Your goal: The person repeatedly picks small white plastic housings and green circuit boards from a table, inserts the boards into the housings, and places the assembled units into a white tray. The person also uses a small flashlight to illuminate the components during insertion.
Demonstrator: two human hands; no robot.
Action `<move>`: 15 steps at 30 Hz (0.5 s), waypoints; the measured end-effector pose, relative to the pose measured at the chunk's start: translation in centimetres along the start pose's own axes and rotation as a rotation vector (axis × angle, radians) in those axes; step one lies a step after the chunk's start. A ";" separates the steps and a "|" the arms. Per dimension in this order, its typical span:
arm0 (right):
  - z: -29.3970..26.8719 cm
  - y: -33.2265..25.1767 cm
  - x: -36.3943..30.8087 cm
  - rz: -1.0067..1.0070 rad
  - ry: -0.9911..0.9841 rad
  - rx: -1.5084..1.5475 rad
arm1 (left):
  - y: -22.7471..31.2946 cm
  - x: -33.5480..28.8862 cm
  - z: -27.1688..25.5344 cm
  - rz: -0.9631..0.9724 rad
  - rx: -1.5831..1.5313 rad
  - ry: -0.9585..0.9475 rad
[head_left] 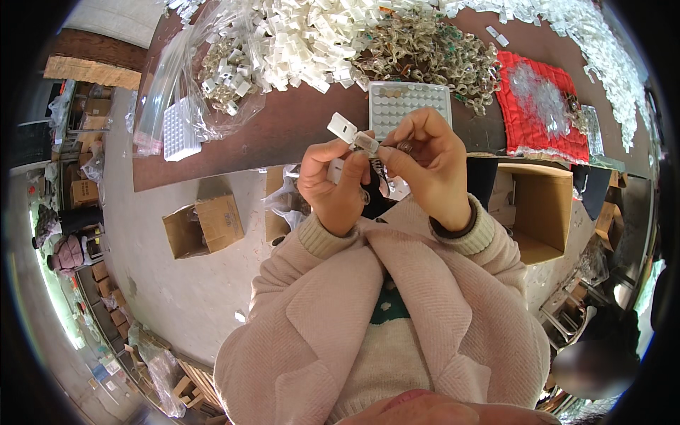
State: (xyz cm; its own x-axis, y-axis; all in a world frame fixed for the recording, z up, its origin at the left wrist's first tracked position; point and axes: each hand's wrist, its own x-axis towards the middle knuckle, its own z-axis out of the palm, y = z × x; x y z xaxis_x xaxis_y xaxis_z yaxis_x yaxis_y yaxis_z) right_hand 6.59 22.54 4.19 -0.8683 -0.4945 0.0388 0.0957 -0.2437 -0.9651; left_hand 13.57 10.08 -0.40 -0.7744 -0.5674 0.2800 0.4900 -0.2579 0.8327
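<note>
Above the lap, just short of the tabletop (283,134) edge, the left hand (333,188) pinches a white clip (352,134), its long axis slanting up-left. Touching its lower-right end, the right hand (428,163) fingers close on a small dark part (405,146).

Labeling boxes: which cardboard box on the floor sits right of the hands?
The big open box under the table edge by the red cloth; the smaller boxes lie left.

Both hands raised close together, left grip (338,185) & right grip (425,166) fingers pinched.
</note>
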 end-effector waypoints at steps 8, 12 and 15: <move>0.7 1.5 0.2 -0.021 -0.101 0.187 | 0.7 0.2 0.3 -0.325 -0.345 0.051; 0.8 2.2 -0.5 -0.205 -0.028 -0.170 | 0.6 0.4 0.4 -0.417 -0.342 0.113; 0.4 2.5 -0.7 -0.263 -0.032 -0.340 | 0.2 0.4 0.4 -0.477 -0.341 0.152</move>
State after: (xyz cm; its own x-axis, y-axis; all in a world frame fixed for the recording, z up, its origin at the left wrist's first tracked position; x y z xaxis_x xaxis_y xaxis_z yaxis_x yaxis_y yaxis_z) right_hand 7.58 21.95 1.87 -0.8258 -0.4792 0.2975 -0.2974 -0.0782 -0.9515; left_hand 13.17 10.12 0.05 -0.8867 -0.4262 -0.1793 0.2227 -0.7335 0.6422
